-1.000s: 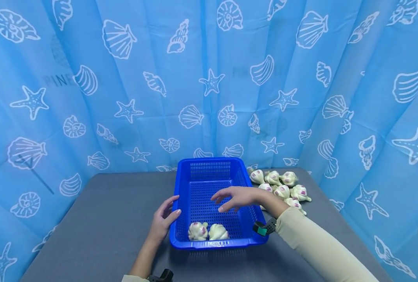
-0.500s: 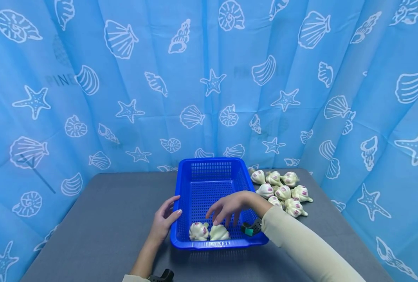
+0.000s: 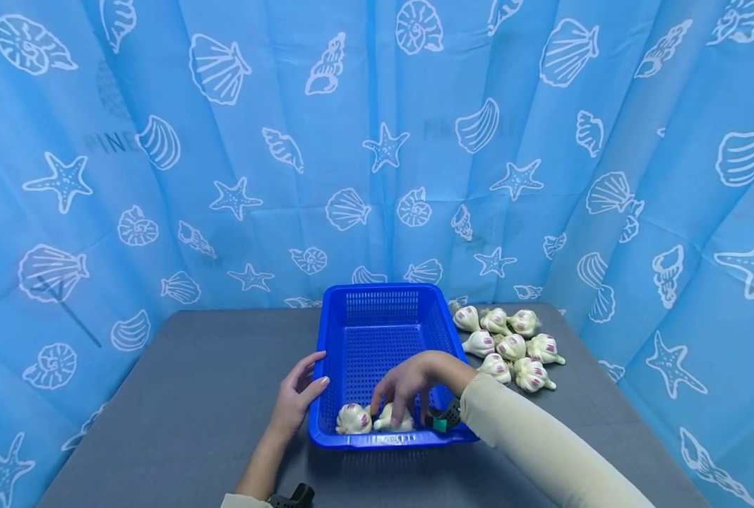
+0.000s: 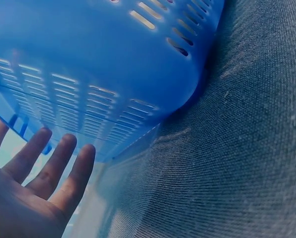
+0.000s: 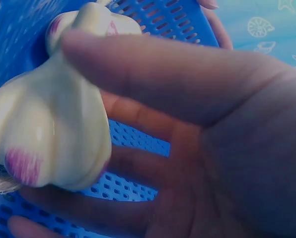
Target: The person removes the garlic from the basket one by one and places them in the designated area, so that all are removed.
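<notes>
A blue perforated plastic basket [image 3: 335,443] sits on the grey table. Two garlic bulbs lie at its near end. My right hand [image 3: 409,377] reaches in over the nearer wall and holds the right-hand garlic bulb [image 5: 53,129], thumb on its neck and fingers round its far side. Beside it rests the other garlic bulb [image 3: 354,419], apart from my palm. At the basket's left rim my left hand [image 3: 292,400] touches with thumb and forefinger. In the left wrist view its other fingers [image 4: 51,168] stay extended near the outer wall.
Several garlic bulbs [image 3: 511,347] are clustered on the grey table [image 3: 212,395], right of the basket. A blue curtain [image 3: 256,141] with white shell prints hangs behind and along both sides.
My right hand has come down and nearer inside the basket, onto the right-hand bulb, which has turned. The left-hand bulb has shifted slightly left. My left hand stays at the rim.
</notes>
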